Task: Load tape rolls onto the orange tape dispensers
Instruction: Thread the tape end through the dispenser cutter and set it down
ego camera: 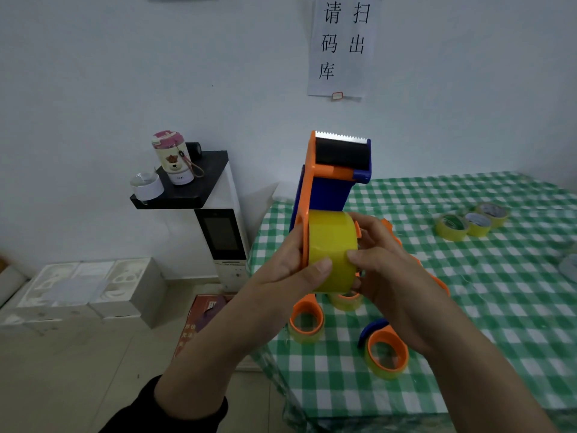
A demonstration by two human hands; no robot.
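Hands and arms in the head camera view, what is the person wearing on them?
The left hand and the right hand are bare, with no gloves, rings or watch visible. A black fabric sleeve covers the left arm well above the wrist. The right forearm is unsleeved to the frame edge.

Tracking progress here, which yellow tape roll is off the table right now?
The big roll on the raised orange and blue dispenser, held between left hand and right hand. The other rolls all lie on the checked tablecloth.
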